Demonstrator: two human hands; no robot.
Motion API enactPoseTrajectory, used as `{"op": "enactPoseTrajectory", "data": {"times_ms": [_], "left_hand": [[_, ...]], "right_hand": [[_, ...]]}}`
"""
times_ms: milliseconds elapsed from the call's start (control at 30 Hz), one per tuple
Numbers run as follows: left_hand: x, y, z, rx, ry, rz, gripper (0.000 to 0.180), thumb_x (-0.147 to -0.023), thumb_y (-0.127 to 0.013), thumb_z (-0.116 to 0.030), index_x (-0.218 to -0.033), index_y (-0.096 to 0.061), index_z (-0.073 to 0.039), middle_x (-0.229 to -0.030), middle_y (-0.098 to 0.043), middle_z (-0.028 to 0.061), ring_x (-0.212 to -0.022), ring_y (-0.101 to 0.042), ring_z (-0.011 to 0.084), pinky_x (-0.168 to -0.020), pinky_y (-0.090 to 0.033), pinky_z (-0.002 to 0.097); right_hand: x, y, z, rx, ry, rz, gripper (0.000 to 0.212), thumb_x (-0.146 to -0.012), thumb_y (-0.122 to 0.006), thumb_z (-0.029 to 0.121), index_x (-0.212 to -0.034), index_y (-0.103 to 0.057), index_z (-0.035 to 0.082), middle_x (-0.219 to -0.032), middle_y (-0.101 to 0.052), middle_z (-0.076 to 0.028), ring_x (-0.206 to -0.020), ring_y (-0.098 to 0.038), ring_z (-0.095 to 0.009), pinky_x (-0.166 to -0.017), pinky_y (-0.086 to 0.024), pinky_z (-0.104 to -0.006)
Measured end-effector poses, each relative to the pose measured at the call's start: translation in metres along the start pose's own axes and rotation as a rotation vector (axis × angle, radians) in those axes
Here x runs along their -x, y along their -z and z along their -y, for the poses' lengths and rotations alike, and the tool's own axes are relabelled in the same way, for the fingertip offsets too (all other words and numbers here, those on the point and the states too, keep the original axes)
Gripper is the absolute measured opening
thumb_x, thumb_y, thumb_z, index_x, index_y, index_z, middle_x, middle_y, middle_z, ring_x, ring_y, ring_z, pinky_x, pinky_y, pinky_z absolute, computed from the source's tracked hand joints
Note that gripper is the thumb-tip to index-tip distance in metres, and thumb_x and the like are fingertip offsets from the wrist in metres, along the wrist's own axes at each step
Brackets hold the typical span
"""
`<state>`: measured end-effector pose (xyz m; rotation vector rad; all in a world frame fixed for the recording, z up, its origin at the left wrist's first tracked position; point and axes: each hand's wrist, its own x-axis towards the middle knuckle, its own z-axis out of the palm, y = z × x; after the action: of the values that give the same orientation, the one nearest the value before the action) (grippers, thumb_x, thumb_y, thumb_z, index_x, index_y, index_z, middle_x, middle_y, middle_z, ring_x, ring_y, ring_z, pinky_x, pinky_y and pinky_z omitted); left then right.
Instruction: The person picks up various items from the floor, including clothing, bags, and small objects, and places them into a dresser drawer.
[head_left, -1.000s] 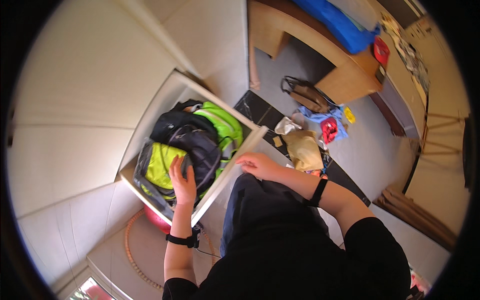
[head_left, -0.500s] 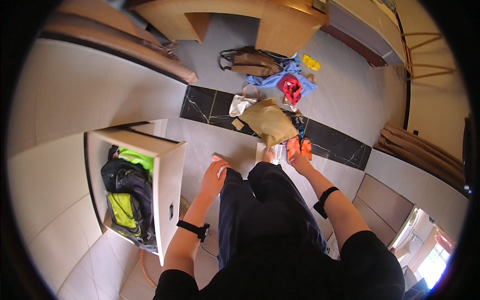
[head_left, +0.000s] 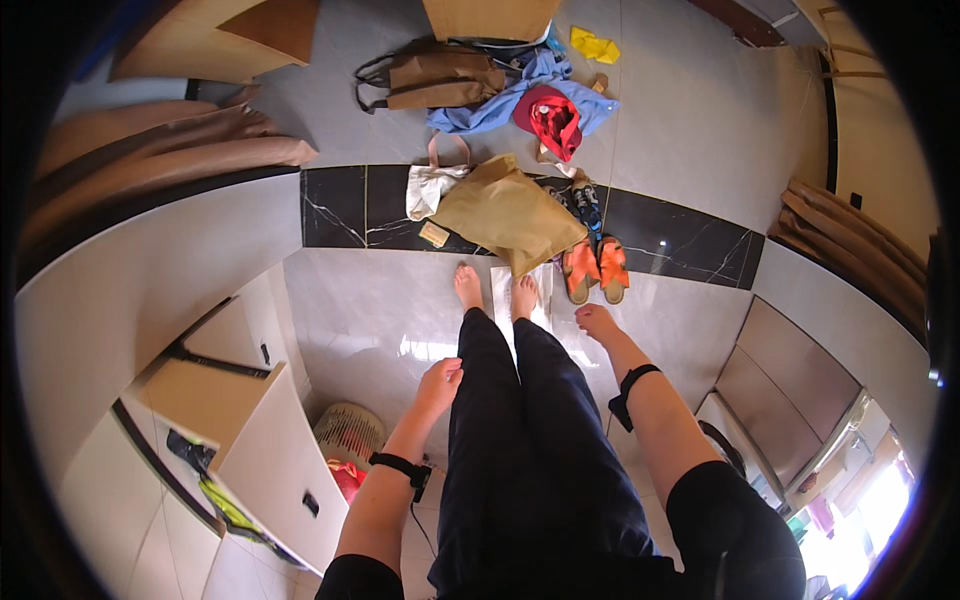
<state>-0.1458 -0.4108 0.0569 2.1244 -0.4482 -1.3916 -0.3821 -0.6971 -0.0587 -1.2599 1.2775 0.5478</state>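
My left hand (head_left: pixel 437 385) hangs beside my left trouser leg, its fingers loosely curled and nothing seen in them. Past my right leg, my right hand (head_left: pixel 597 322) is held with bent fingers, also holding nothing visible. A pair of orange sandals (head_left: pixel 581 272) lies on the floor just beyond it. Between the sandals and a small white bag (head_left: pixel 432 188) a large tan cloth bag (head_left: pixel 510 215) is spread over a black marble strip. My right foot rests on a white mat (head_left: pixel 543 290), and my left foot is on the tiles beside it.
Farther off lie a brown bag (head_left: pixel 445 78), blue clothing (head_left: pixel 480 112), a red cap (head_left: pixel 552 122) and a yellow cloth (head_left: pixel 594 45). At left, an open drawer (head_left: pixel 275 470) juts out near a slatted basket (head_left: pixel 350 430). Brown curtains (head_left: pixel 850 235) hang at right.
My legs have straightened, and my left hand has come off the knee to beside my leg. The view has shifted, so the backpack in the drawer is now mostly hidden.
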Motion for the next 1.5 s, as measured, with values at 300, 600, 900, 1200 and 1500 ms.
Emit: {"op": "enactPoseTrajectory", "data": {"times_ms": [300,600,900,1200,1500], "left_hand": [[-0.083,-0.030,0.084,0.059,0.165,0.004,0.019,-0.083,-0.056,-0.011,-0.099,-0.057,0.000,-0.091,-0.063,0.0126,-0.084,-0.062,0.0228,-0.075,-0.049,0.0307],[-0.108,-0.057,0.118,0.354,0.378,0.152,0.025,-0.087,-0.053,-0.015,-0.108,-0.055,-0.002,-0.100,-0.062,0.0079,-0.093,-0.058,0.0145,-0.082,-0.043,0.0249],[-0.116,-0.027,0.074,0.148,0.258,0.070,0.050,-0.076,-0.066,-0.010,-0.121,-0.045,-0.006,-0.114,-0.053,0.0097,-0.101,-0.053,0.0182,-0.078,-0.046,0.0287],[-0.122,-0.043,0.045,0.899,0.267,-0.120,0.037,-0.080,-0.059,-0.008,-0.114,-0.046,-0.001,-0.106,-0.053,0.0080,-0.095,-0.052,0.0144,-0.082,-0.044,0.0283],[-0.141,-0.022,0.060,0.488,0.490,-0.393,0.022,-0.084,-0.052,-0.010,-0.103,-0.053,0.002,-0.091,-0.058,0.0062,-0.086,-0.053,0.0131,-0.078,-0.041,0.0266]], "right_hand": [[-0.133,-0.058,-0.013,-0.628,-0.322,-0.026,0.063,-0.077,-0.063,0.019,-0.129,-0.032,0.004,-0.114,-0.050,-0.010,-0.103,-0.051,-0.024,-0.078,-0.046,-0.0387],[-0.274,-0.062,-0.043,-0.789,-0.023,-0.397,0.068,-0.066,-0.071,0.010,-0.127,-0.041,0.019,-0.121,-0.045,-0.012,-0.107,-0.046,-0.025,-0.082,-0.043,-0.0357],[-0.192,-0.140,0.072,-0.270,0.128,-0.341,0.023,-0.071,-0.064,0.021,-0.077,-0.057,-0.001,-0.064,-0.058,-0.008,-0.059,-0.053,-0.017,-0.055,-0.043,-0.0338],[-0.016,-0.187,0.149,0.144,0.605,0.254,0.032,-0.079,-0.052,0.030,-0.075,-0.062,0.000,-0.069,-0.060,-0.017,-0.065,-0.059,-0.032,-0.064,-0.047,-0.0392],[-0.196,-0.123,0.128,-0.131,0.553,-0.180,0.015,-0.077,-0.060,0.016,-0.087,-0.059,0.004,-0.079,-0.060,-0.012,-0.072,-0.061,-0.026,-0.065,-0.048,-0.0314]]}}
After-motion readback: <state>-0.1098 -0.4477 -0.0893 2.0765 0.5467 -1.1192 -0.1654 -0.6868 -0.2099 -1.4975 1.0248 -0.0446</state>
